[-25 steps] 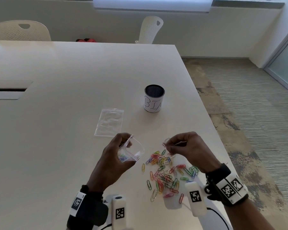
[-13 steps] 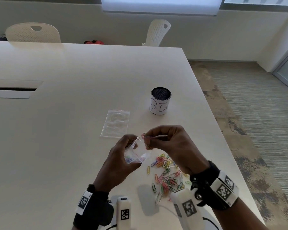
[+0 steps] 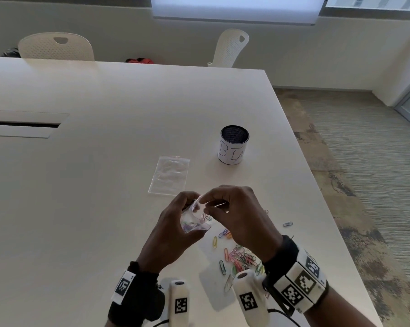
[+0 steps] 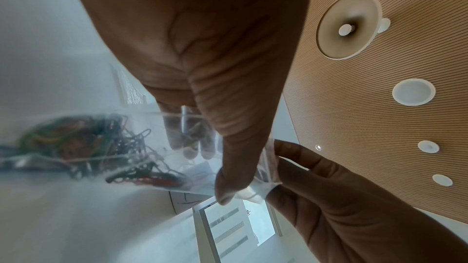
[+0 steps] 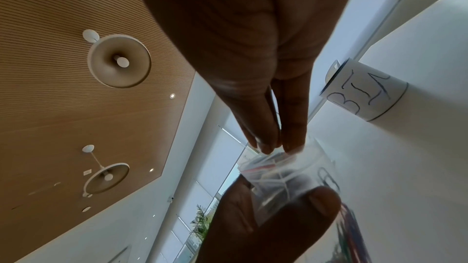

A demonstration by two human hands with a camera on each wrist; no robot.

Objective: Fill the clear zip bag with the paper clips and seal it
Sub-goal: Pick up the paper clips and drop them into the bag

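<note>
Head view: nearest, loose paper clips (image 3: pixel 240 257) are scattered on the bench (image 3: pixel 104 161), below the right hand (image 3: pixel 237 215). Above them, the clear zip bag (image 3: pixel 194 223), partly filled with clips, is gripped by the left hand (image 3: pixel 173 227), while its open mouth is pinched by the right fingertips (image 5: pixel 268 147). Beyond, a spare bag (image 3: pixel 169 175) lies flat, and a cup marked "BIN" (image 3: pixel 233 145) stands farther right.

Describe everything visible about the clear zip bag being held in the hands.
The clear zip bag is small, of thin transparent plastic, crumpled and held above the table. Coloured paper clips lie bunched in its lower part. Its mouth is open, tilted up. The left hand grips its body; the right hand has its fingertips at the mouth.
</note>
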